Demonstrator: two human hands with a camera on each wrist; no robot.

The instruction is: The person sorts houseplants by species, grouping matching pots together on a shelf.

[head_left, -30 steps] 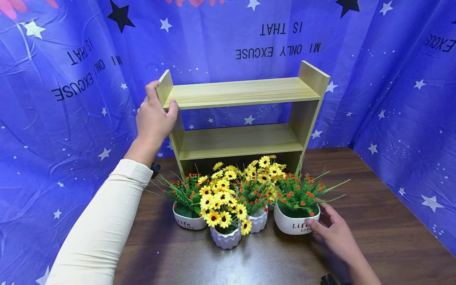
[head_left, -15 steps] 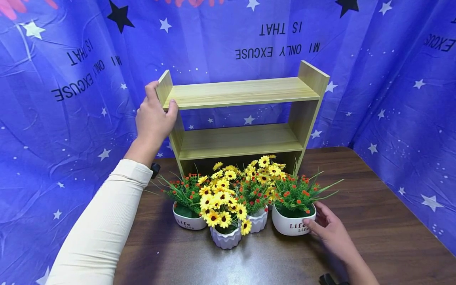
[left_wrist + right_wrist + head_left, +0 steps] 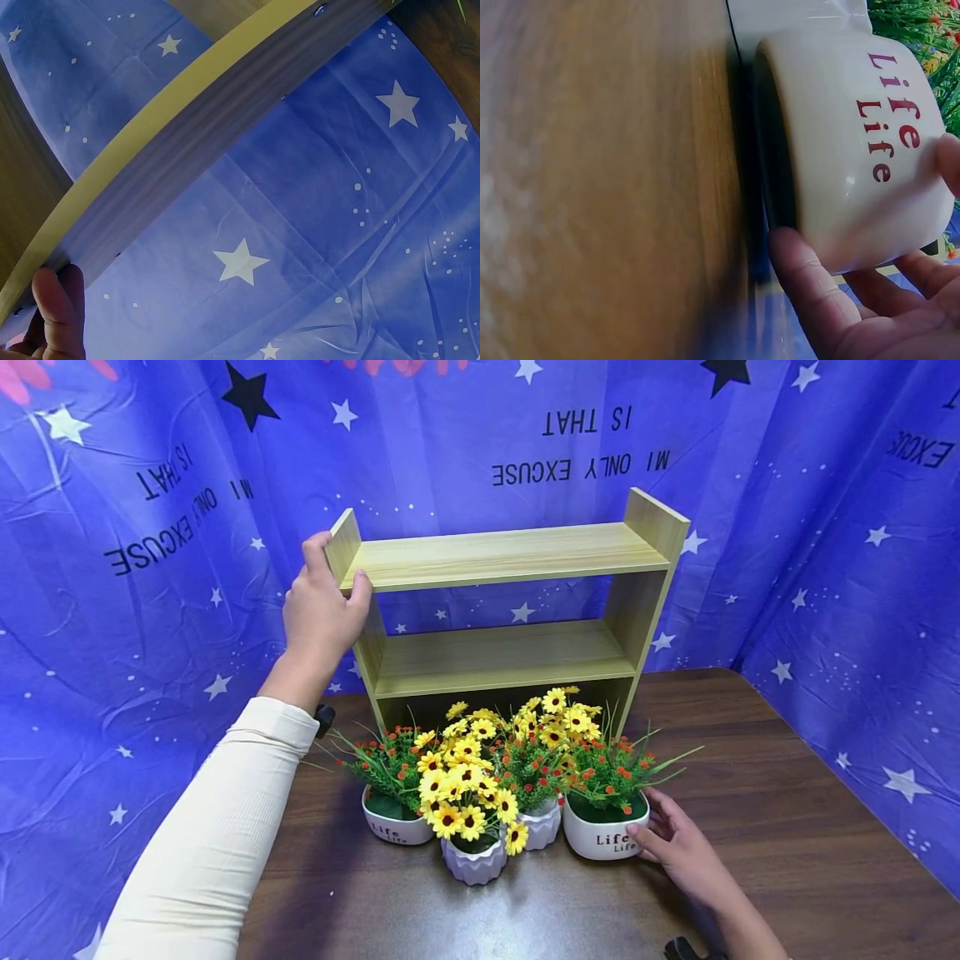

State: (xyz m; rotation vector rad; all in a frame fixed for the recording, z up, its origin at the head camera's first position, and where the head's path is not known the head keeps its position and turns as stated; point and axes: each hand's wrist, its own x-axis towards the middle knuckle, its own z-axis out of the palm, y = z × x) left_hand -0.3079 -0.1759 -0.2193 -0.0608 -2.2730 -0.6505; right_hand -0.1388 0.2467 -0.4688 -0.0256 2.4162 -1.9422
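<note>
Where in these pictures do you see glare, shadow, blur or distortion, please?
Head view: glare on the tabletop, dark shadow beside the left sleeve; left wrist view: the shelf edge looks bowed, probably lens distortion; right wrist view: the tabletop at left is blurred, the white pot clearer.

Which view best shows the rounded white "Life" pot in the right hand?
The right wrist view: the rounded white pot appears largest there, both reddish "Life" words readable. The head view shows it smaller, but with its green plant with red flowers above; the left wrist view doesn't show it.
</note>
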